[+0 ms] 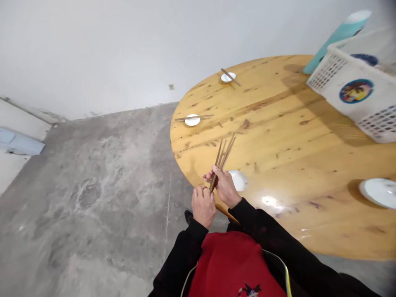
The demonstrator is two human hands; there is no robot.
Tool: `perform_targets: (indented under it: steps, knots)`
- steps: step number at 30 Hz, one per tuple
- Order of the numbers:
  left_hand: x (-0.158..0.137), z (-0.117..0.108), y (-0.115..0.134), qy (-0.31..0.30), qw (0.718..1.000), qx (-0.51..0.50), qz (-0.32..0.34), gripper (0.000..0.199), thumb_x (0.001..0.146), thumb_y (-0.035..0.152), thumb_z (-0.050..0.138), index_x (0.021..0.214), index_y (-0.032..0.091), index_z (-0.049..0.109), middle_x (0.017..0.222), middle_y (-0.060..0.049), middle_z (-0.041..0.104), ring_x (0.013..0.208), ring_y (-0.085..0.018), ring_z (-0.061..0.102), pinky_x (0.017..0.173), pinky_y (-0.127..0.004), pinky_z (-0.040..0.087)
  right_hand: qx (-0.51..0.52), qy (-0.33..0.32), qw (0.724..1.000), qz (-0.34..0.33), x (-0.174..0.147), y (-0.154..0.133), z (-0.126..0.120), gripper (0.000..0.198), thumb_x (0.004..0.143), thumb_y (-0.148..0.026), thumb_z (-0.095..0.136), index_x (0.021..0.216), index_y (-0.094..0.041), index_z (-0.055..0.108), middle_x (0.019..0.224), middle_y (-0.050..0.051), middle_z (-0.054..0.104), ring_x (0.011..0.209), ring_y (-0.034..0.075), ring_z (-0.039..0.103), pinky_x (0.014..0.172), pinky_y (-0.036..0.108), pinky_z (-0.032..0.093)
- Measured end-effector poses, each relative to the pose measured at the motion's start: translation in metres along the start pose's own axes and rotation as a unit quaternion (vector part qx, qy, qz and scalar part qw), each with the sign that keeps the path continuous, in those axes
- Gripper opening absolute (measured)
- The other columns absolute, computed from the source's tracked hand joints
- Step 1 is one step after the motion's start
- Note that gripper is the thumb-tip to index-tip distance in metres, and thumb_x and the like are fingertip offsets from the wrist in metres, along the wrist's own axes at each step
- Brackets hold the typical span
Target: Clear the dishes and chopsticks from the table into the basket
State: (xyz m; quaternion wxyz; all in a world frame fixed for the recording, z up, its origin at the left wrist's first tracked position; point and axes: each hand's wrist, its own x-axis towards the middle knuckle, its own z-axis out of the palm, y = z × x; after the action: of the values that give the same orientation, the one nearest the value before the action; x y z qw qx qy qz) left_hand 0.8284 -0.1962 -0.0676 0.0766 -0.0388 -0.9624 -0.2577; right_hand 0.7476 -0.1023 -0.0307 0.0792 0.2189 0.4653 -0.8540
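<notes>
My right hand [227, 187] is closed around a bundle of several brown wooden chopsticks [225, 154] above the near left edge of the table. Their upper ends fan slightly apart and point away from me. My left hand [204, 206] has its fingers curled at the lower ends of the bundle, beside the right hand; its fingertips are partly hidden. Just past my right hand, partly covered by it, a small white dish [239, 180] rests on the table.
On the round wooden table [272, 136], a white saucer [192, 121] and a farther saucer [228, 77] have chopsticks across them. A white bowl [380, 192] stands at right. A white plastic basket [337, 86] and a teal roll [334, 43] stand near the wall.
</notes>
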Motion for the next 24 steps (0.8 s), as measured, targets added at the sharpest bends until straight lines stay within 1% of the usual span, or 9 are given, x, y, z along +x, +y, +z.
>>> perform_targets:
  steps: [3,5,7,11,14,17,19,21,24]
  knots:
    - [0.002,-0.037,-0.044,0.012,0.979,-0.192,-0.060,0.023,0.103,0.032,0.047,0.115,0.021,0.063,0.119,-0.016,0.069,0.111,-0.028,0.067,0.097,-0.043,0.054,0.056,-0.038,0.997,0.047,-0.010,0.021,0.044,0.051,0.064,-0.058,0.095,0.082,-0.022,0.063,0.068,-0.001,0.065,0.064,0.018,0.068,0.062,0.032,0.059]
    - [0.004,-0.052,-0.064,0.000,0.933,-0.339,-0.122,0.028,0.103,0.044,0.049,0.109,0.022,0.065,0.105,-0.011,0.071,0.096,-0.025,0.069,0.085,-0.037,0.056,0.074,-0.048,0.994,0.066,-0.012,0.032,0.068,0.047,0.066,-0.051,0.095,0.088,-0.022,0.064,0.069,-0.002,0.064,0.063,0.017,0.066,0.061,0.031,0.058]
    - [0.010,-0.058,-0.074,0.014,0.854,-0.479,-0.201,0.040,0.100,0.058,0.052,0.102,0.021,0.067,0.096,-0.008,0.071,0.087,-0.021,0.069,0.074,-0.032,0.055,0.087,-0.061,0.992,0.074,-0.011,0.041,0.087,0.044,0.069,-0.048,0.093,0.089,-0.023,0.063,0.067,-0.004,0.060,0.062,0.015,0.064,0.060,0.030,0.057]
    - [0.035,-0.060,-0.087,0.094,0.643,-0.682,-0.336,0.055,0.089,0.073,0.063,0.094,0.018,0.069,0.103,-0.008,0.073,0.094,-0.019,0.070,0.080,-0.029,0.055,0.117,-0.078,0.988,0.067,-0.003,0.057,0.117,0.043,0.070,-0.048,0.092,0.081,-0.023,0.059,0.065,-0.005,0.054,0.059,0.012,0.057,0.059,0.028,0.054]
    - [0.056,-0.059,-0.101,0.107,0.574,-0.730,-0.355,0.052,0.079,0.068,0.076,0.083,0.017,0.069,0.093,-0.004,0.071,0.095,-0.018,0.071,0.085,-0.027,0.054,0.134,-0.070,0.987,0.059,0.006,0.068,0.133,0.046,0.068,-0.050,0.094,0.077,-0.023,0.058,0.063,-0.005,0.052,0.056,0.011,0.051,0.058,0.028,0.054]
    - [0.080,-0.055,-0.120,0.086,0.585,-0.725,-0.354,0.051,0.080,0.067,0.077,0.082,0.017,0.070,0.085,-0.002,0.069,0.090,-0.017,0.070,0.085,-0.027,0.053,0.143,-0.062,0.987,0.041,0.026,0.075,0.144,0.049,0.067,-0.051,0.094,0.075,-0.023,0.055,0.062,-0.005,0.050,0.056,0.011,0.049,0.056,0.027,0.053]
    - [0.103,-0.049,-0.134,0.035,0.626,-0.701,-0.340,0.054,0.085,0.070,0.069,0.085,0.016,0.071,0.080,-0.003,0.067,0.083,-0.016,0.068,0.083,-0.028,0.053,0.143,-0.055,0.987,0.040,0.049,0.075,0.148,0.051,0.066,-0.051,0.094,0.073,-0.023,0.053,0.058,-0.006,0.046,0.051,0.009,0.044,0.050,0.024,0.047]
    - [0.135,-0.043,-0.149,-0.031,0.711,-0.637,-0.298,0.054,0.092,0.068,0.060,0.087,0.015,0.071,0.079,-0.004,0.067,0.076,-0.016,0.066,0.079,-0.029,0.053,0.141,-0.039,0.988,0.050,0.078,0.074,0.150,0.054,0.065,-0.053,0.094,0.069,-0.022,0.049,0.052,-0.009,0.038,0.045,0.006,0.034,0.043,0.020,0.037]
    - [0.205,-0.040,-0.172,-0.082,0.893,-0.410,-0.166,0.032,0.098,0.046,0.058,0.096,0.016,0.071,0.093,-0.009,0.071,0.087,-0.019,0.067,0.087,-0.032,0.053,0.142,-0.001,0.987,0.070,0.125,0.070,0.148,0.061,0.064,-0.059,0.092,0.066,-0.023,0.043,0.047,-0.012,0.028,0.040,0.003,0.021,0.036,0.018,0.023]
